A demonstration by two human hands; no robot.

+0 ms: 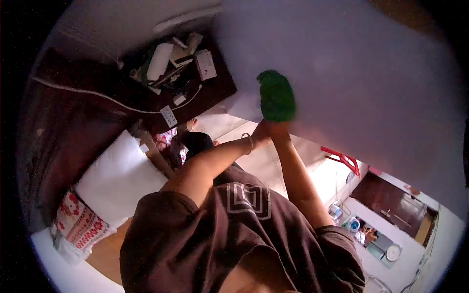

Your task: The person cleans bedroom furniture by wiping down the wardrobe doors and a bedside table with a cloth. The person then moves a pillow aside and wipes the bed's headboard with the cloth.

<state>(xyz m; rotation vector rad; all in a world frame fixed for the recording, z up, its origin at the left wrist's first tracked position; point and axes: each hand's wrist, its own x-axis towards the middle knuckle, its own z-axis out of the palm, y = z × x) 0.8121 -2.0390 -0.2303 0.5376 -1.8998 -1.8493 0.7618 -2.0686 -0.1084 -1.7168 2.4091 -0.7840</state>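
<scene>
Both my arms reach forward and meet at a bright green, cloth-like bundle [277, 97] in front of the pale grey surface. My left hand [263, 131], with a bracelet at its wrist, closes at the lower edge of the bundle, close against the other wrist. My right hand [280, 126] runs up into the green cloth, which covers most of it. Its fingers are hidden, and I cannot tell whether the cloth is worn over the hand or gripped by it.
A dark table [222, 85] at upper left bears papers, boxes and a white power strip [169, 116]. Below it are a white cushion [119, 178] and a patterned cushion [80, 222]. At right are a red frame-like object [342, 160] and a shelf with a round clock [393, 252].
</scene>
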